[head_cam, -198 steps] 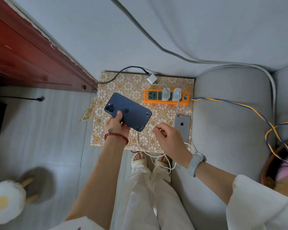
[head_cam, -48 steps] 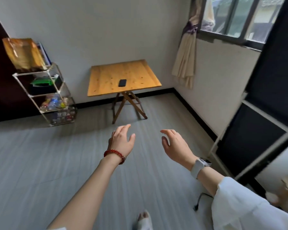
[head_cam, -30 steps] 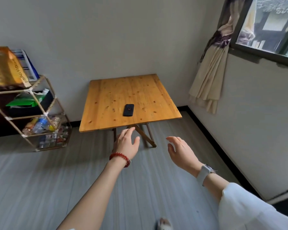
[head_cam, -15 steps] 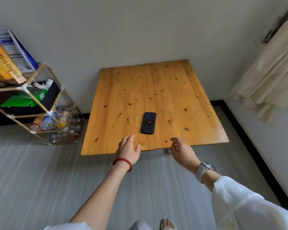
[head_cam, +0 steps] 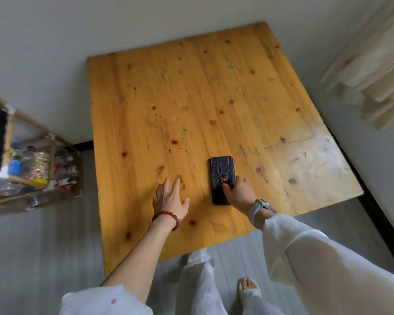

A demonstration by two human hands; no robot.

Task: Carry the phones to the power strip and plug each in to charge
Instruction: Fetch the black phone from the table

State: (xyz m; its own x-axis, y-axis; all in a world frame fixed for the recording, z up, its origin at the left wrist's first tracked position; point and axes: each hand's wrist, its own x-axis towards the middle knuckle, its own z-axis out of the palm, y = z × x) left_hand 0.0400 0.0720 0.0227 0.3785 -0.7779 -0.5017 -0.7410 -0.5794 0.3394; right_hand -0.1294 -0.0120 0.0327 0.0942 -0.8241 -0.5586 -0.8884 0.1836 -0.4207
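touching phone [head_cam: 222, 179], right hand [head_cam: 238, 193], grip unclear; left hand [head_cam: 170, 197] spread above table [head_cam: 168, 87].

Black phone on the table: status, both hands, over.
Right hand on the black phone, fingers along its edges, not lifted. Left hand open, empty, over the wooden table. Nothing in the way.

Both arms outstretched, left hand [head_cam: 170, 199] splayed flat, right hand [head_cam: 239, 192] fingers loosely spread.
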